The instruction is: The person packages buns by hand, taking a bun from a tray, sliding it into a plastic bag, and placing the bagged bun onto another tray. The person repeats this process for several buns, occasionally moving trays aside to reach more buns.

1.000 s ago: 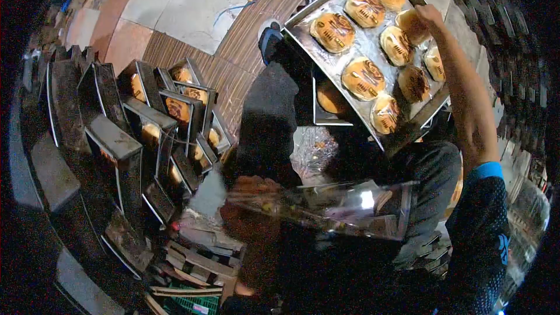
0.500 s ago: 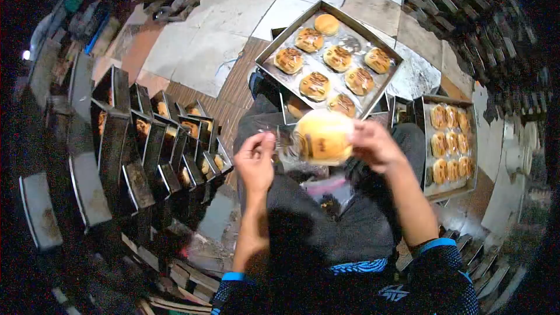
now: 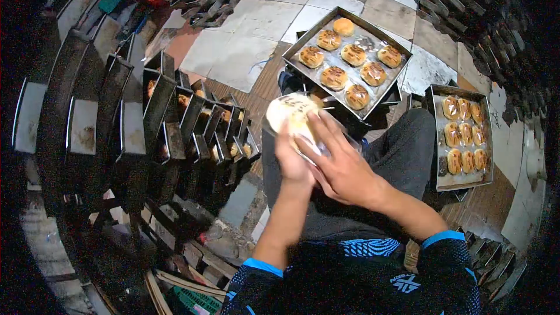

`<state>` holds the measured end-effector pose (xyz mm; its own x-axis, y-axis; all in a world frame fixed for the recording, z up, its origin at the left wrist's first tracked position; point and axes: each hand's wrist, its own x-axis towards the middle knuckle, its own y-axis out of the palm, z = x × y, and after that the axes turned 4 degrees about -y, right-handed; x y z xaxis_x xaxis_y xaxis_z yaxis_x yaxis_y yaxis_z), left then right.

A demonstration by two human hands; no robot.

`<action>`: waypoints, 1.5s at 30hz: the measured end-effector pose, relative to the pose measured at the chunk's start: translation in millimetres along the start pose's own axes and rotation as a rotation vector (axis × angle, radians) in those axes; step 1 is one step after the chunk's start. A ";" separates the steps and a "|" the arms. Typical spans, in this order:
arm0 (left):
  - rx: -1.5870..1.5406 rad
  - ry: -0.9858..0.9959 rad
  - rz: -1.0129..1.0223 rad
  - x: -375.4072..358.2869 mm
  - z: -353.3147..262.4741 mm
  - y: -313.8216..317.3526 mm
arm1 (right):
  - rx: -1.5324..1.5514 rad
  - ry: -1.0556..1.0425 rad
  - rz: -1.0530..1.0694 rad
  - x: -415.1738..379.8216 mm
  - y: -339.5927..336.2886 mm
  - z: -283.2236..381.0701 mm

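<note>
A round bun [image 3: 290, 112] in clear plastic is held between both hands above the lap. My left hand [image 3: 293, 154] is closed on its near left side, blurred by motion. My right hand [image 3: 345, 169] presses against the bun's right side, fingers together and pointing up and left. Beyond the hands, a metal tray [image 3: 402, 74] holds several glazed buns, such as a bun [image 3: 335, 78] near its middle. The bun's underside and the left fingertips are hard to make out.
Another tray [image 3: 489, 182] with several rows of buns lies at the right. Stacked metal trays [image 3: 133, 131] fill the left side, some with buns inside. A green crate [image 3: 197, 302] is at the bottom. Floor tiles [image 3: 233, 52] show beyond the trays.
My left hand has come over to the bun, which has moved left and is now between both hands. The view has shifted, with the trays appearing further right.
</note>
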<state>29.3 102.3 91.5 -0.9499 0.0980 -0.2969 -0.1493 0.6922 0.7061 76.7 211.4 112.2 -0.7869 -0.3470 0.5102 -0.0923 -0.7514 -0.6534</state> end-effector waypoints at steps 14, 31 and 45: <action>-0.161 -0.197 -0.042 9.5 -49.3 -30.1 | 0.883 -0.173 0.360 10.3 -32.8 23.6; 0.960 0.738 0.134 -27.7 -25.5 -83.5 | 0.633 0.475 -0.419 2.4 7.6 -17.3; 1.196 1.035 -0.228 2.7 -37.0 -143.3 | 0.281 0.205 -0.359 18.3 78.1 -67.4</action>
<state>38.0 -23.1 13.3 -0.7817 -0.2413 0.5751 -0.4892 0.8092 -0.3254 13.9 184.2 32.9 -0.8417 0.0578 0.5368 -0.2341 -0.9350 -0.2664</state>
